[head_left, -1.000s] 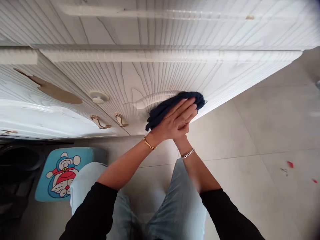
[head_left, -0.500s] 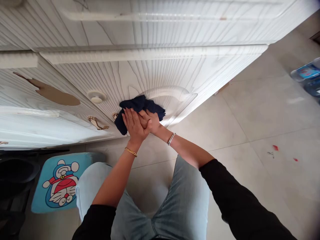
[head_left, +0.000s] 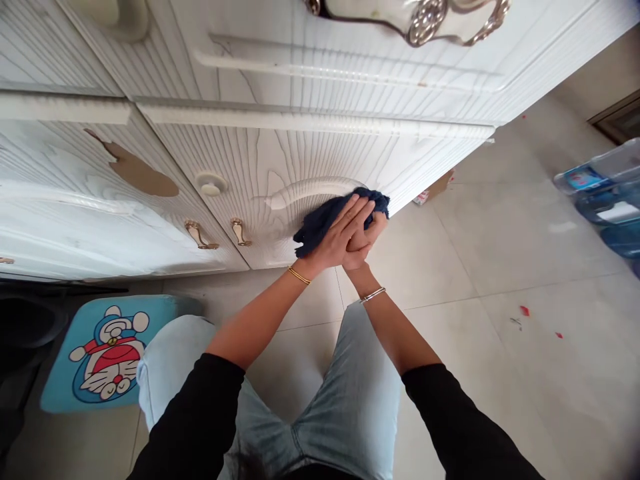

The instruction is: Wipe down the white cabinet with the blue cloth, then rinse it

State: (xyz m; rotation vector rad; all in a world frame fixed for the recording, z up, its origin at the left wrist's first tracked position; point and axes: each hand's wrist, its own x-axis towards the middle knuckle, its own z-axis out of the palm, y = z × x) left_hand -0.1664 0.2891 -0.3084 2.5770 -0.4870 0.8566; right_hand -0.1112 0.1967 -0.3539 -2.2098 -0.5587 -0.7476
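Note:
A bunched dark blue cloth (head_left: 320, 223) is pressed against the lower right part of a white wood-grain cabinet door (head_left: 240, 153). My left hand (head_left: 340, 237) lies with its fingers stretched flat over the cloth and partly across my other hand. Under and beside it, my right hand (head_left: 373, 233) has its fingers bent onto the cloth near the door's right edge; part of that hand is covered. Left of the cloth is a small ornate door handle (head_left: 240, 232), and above that a round white knob-like fitting (head_left: 211, 185).
The neighbouring door has a brown peeled patch (head_left: 143, 173) and its own handle (head_left: 200, 235). A large ornate drawer handle (head_left: 400, 17) juts out above. A blue cartoon-printed stool (head_left: 55, 383) stands left of my knee. Clear plastic bottles (head_left: 607, 200) and red scraps (head_left: 524, 311) lie on the tiles.
Both hands and the cloth have moved right across the door, from beside the small handle to near its right edge. The view has shifted, bringing the drawer handle into sight.

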